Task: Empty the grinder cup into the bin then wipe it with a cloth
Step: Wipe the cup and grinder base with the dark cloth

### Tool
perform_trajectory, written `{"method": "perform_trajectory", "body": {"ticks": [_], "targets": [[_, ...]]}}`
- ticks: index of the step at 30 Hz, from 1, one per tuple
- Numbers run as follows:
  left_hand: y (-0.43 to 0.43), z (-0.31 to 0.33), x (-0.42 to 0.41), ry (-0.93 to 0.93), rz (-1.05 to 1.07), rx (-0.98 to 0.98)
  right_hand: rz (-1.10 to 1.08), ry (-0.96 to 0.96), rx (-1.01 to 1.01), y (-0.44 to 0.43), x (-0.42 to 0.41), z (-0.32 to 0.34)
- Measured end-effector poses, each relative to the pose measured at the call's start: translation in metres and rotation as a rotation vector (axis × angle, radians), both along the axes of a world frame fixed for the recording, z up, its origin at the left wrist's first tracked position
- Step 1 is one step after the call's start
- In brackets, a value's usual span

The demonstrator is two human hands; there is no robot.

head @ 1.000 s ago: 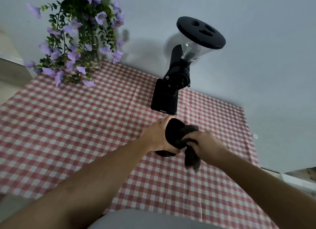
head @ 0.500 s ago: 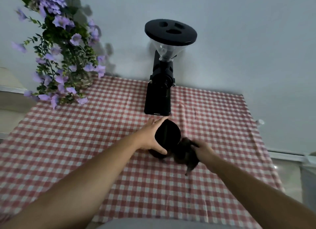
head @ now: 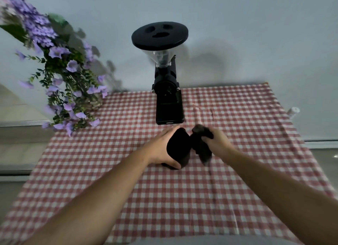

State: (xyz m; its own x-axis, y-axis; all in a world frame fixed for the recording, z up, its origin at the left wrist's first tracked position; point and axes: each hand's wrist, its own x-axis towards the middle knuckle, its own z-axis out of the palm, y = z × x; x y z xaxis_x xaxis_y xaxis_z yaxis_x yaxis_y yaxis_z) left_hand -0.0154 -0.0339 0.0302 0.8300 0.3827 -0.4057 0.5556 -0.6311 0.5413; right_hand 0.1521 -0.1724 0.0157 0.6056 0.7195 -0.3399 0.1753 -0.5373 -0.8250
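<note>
Since a second ago, the cloth had come out of the grinder cup and sat just right of it, bunched in the right hand, whose fingers were closed tight on it. Left hand was wrapped round the cup, tilted at frame centre below the grinder. I'd say keep the mouth angled toward the cloth and wipe the rim too.
</note>
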Motion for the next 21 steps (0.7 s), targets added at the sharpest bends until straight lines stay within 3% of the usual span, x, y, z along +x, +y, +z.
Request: {"method": "perform_trajectory", "body": {"ticks": [2,4,8,11,17,21], "targets": [[-0.01,-0.002,0.002,-0.021,0.131,0.009,-0.104,0.05,0.197,0.009,0.002,0.019],[-0.018,-0.007,0.005,-0.061,0.228,0.008,-0.121,0.091,0.265,0.01,-0.014,0.013],[-0.014,-0.008,0.007,-0.061,0.177,-0.038,0.023,0.068,0.025,-0.014,-0.035,-0.033],[-0.001,0.0,0.005,0.043,0.079,-0.146,0.208,-0.003,-0.187,-0.011,-0.001,-0.026],[-0.01,0.003,0.014,0.114,0.105,-0.03,-0.069,0.114,0.213,0.018,0.013,0.015],[-0.009,0.001,0.012,0.168,0.074,0.028,0.107,-0.009,-0.03,-0.015,-0.037,-0.026]]}}
